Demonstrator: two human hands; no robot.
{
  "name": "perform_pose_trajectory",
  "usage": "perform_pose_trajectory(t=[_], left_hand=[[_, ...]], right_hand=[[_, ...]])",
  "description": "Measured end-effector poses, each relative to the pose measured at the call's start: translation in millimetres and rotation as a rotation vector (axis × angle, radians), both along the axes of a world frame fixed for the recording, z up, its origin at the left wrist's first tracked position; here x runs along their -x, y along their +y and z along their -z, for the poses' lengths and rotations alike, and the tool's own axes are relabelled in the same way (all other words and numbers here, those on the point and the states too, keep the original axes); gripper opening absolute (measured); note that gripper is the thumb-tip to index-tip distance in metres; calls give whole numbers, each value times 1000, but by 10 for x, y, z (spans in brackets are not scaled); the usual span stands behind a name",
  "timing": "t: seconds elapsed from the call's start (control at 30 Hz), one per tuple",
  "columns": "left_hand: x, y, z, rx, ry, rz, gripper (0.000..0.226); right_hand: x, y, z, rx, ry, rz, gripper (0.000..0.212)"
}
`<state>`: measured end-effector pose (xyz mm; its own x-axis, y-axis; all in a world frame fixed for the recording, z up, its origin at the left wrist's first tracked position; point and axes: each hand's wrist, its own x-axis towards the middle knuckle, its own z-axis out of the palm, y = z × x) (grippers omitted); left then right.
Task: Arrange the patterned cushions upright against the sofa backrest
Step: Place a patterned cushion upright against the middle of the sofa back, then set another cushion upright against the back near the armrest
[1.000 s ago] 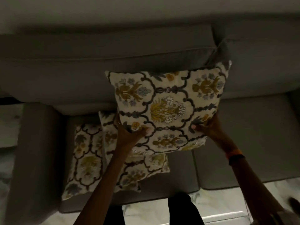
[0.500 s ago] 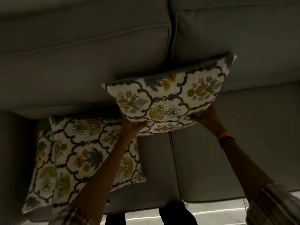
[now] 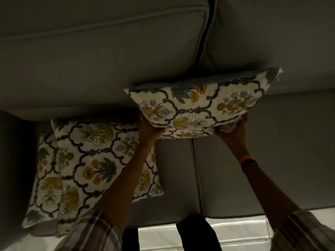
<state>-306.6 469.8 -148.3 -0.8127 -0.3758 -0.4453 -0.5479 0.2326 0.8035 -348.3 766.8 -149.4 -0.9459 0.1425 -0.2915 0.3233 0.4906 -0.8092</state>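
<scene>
I hold a cream cushion with yellow and blue flowers (image 3: pixel 199 105) by its lower edge, its top pressed to the grey sofa backrest (image 3: pixel 108 60). My left hand (image 3: pixel 149 128) grips the lower left corner. My right hand (image 3: pixel 233 128) grips the lower right part. Two more patterned cushions lie flat on the left seat: one (image 3: pixel 94 156) on top, and another (image 3: pixel 43 178) partly under it by the armrest.
The grey seat cushions (image 3: pixel 262 151) meet at a seam below the held cushion. The left armrest (image 3: pixel 14 160) is beside the flat cushions. Pale floor (image 3: pixel 244 230) and my dark trouser legs (image 3: pixel 195 232) show at the bottom.
The held cushion has gone further toward the backrest and tipped so I see less of its face. The view has closed in on the sofa. Both hands keep their grip.
</scene>
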Motion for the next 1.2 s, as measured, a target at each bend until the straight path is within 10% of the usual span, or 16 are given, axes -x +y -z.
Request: perform_pose_trajectory(t=[0.13, 0.33, 0.53, 0.7, 0.9, 1.2], left_hand=[[-415, -160, -453, 218, 48, 39, 115], [-1394, -1091, -576, 821, 158, 121, 82], [-2004, -2303, -173, 206, -272, -171, 135], [-2218, -2843, -81, -224, -200, -239, 110], [-2587, -2836, -389, -367, -114, -242, 87], [-2687, -1757, -604, -285, -25, -89, 118]], right_hand=[[-661, -509, 72, 0, -313, 239, 103], [-1584, -1758, 315, 239, -639, 11, 57], [-1739, -2581, 493, 449, -728, 1, 107], [-1687, -2842, -90, 539, -643, -166, 85], [-1753, -2885, -641, 443, -454, -295, 80], [-1830, -1800, -1109, 293, -393, -301, 83]])
